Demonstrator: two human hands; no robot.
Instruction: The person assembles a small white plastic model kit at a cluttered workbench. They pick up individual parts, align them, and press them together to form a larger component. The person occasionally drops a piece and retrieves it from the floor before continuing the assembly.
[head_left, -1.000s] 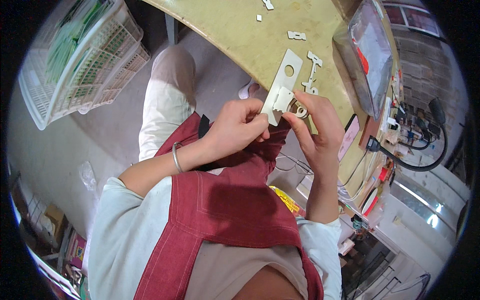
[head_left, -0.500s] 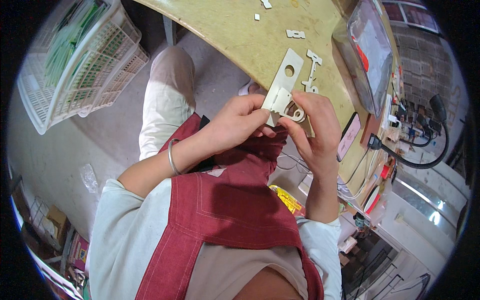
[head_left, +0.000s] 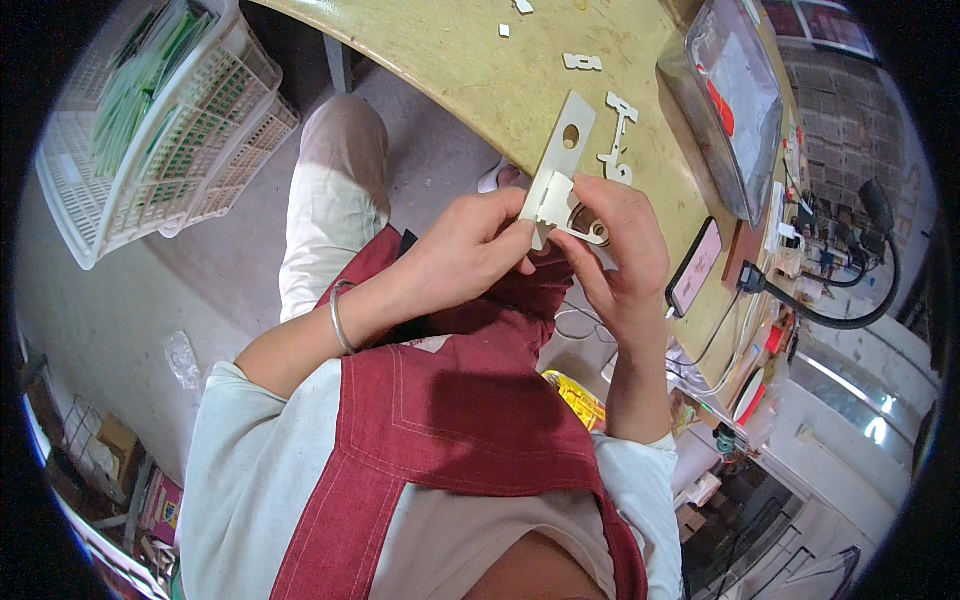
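Note:
My left hand (head_left: 468, 242) is closed on the lower end of a flat, pale strip-shaped plate (head_left: 558, 152) with a round hole near its upper end. Against that plate lies a smaller white cut-out piece (head_left: 557, 204) with a curved opening and a notched edge. My right hand (head_left: 626, 240) pinches this piece between thumb and fingers, so part of it is hidden. Both are held up over my lap by the table edge. On the table behind them lie a long, thin white cut-out part (head_left: 622, 130) and a short notched white piece (head_left: 583, 62).
The yellowish table (head_left: 450, 70) carries a clear plastic bin (head_left: 690, 130), a phone (head_left: 694, 268) and a black flexible-neck lamp (head_left: 830, 318) along the right. White plastic baskets (head_left: 215, 110) with green-and-clear packets stand at the left. A small white square (head_left: 504, 31) lies farther back.
The plate has tilted more edge-on, and both hands have shifted slightly left with it. My grips look the same. The view has moved a little.

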